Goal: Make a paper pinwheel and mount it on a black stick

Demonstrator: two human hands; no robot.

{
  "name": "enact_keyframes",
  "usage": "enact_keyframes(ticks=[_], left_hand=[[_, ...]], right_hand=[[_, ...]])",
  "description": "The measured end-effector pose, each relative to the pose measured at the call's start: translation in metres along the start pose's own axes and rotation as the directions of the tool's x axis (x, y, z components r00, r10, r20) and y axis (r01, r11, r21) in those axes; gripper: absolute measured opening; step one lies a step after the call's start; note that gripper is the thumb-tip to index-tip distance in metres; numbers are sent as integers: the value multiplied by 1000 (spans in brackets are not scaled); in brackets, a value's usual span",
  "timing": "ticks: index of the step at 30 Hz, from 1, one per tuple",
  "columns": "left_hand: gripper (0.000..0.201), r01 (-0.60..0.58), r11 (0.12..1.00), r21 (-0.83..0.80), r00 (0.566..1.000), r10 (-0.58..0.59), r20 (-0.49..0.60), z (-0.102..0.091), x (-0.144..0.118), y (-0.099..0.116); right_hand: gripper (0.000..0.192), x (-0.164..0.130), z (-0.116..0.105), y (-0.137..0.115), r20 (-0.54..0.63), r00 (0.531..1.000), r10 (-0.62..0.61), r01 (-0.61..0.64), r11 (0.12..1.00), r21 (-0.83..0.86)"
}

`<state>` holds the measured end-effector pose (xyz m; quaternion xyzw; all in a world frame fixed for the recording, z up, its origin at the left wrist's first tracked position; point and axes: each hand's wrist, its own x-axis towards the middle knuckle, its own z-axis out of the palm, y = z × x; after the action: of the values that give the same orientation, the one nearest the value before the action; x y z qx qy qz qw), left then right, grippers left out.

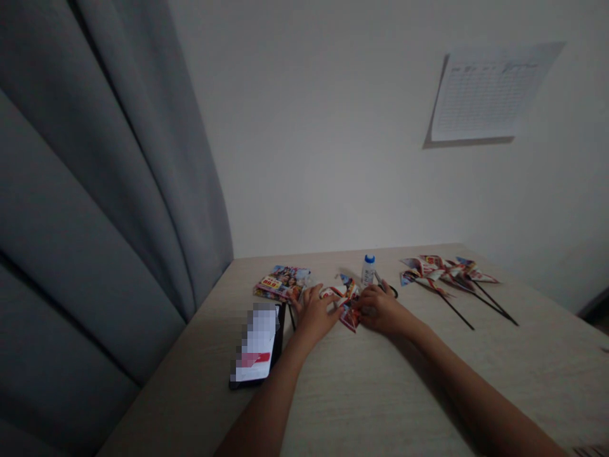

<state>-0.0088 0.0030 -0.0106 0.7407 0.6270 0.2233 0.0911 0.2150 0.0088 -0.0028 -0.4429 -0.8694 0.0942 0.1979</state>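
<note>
Between my hands lies a folded paper pinwheel [350, 317] of red, white and blue printed paper. My left hand [314, 314] holds its left side down with thumb and fingers curled over the paper. On the right side of the pinwheel, the bent fingers of my right hand [384, 311] pinch an edge of the paper; their tips are partly hidden. Just behind that hand are scissors [392, 291] with dark handles, partly covered. A clear glue bottle [368, 271] with a blue cap stands upright beyond the pinwheel.
A stack of printed paper [280, 282] lies at the back left, with a phone [259, 346] in front of it and a dark stick [292, 317] beside my left hand. Several pinwheels on black sticks [442, 273] rest at the right. A grey curtain [118, 158] hangs left.
</note>
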Motion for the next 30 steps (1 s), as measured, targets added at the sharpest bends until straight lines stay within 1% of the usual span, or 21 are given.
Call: enact_keyframes(ticks=[3,6,10,12,14,19,22,26,28,30], left_hand=[[32,-1,1000,-6,1000,1,5,0,0,0],[32,3,1000,-8,1000,-3,3,0,0,-1],[32,-3,1000,0,1000,3,-2,0,-1,-1],[32,-5,1000,-5,1000,5,-2,-1,-1,0],[31,1,1000,-13,1000,-1,-1,-2,-1,0],[26,-5,1000,-28,999,3,-42,-2,-1,2],[25,-8,999,-40,998,5,-60,0,-1,3],[22,-2,999,-49,999,-1,-45,1,1,3],[22,6,999,-47,999,-8,-42,2,2,3],[22,12,999,-52,999,-14,-42,4,3,3]], right_hand=[[25,1,2,0,-19,1000,-6,5,1000,-9],[26,1,4,1,-51,999,20,-20,1000,-11],[32,0,6,6,-45,999,22,-21,999,27],[26,0,8,11,-56,998,37,-35,998,49],[19,1,9,15,-76,995,63,-57,996,74],[24,4,12,19,-65,990,122,-113,985,131],[25,6,16,18,-84,983,166,-153,977,147],[26,8,21,18,-133,958,255,-232,958,166],[22,9,23,18,-155,942,299,-275,948,159],[18,10,25,17,-165,936,312,-291,947,140]])
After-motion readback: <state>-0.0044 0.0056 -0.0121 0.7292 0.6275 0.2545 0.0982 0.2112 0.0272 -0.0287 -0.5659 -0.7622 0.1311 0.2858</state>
